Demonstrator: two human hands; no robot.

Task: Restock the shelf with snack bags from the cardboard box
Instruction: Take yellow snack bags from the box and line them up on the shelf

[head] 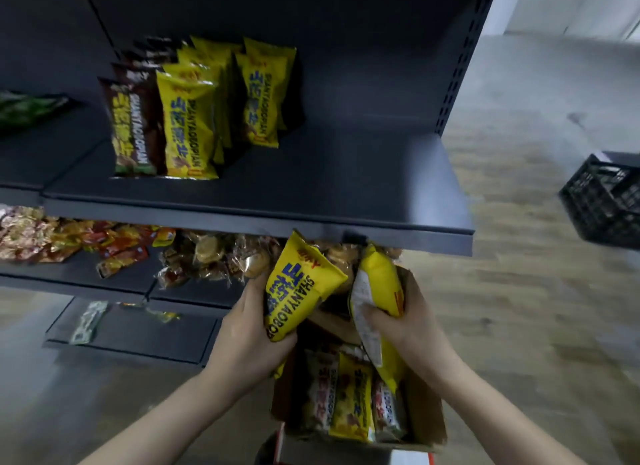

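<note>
Above the open cardboard box [426, 416], near & low, left hand [247, 340] grips a yellow snack bag [301, 288]; right hand [398, 321] grips a second yellow bag [377, 284], back side showing. More bags lie in box. Far left on the dark shelf [311, 194], yellow & brown bags [136, 125] stand in rows.
</note>
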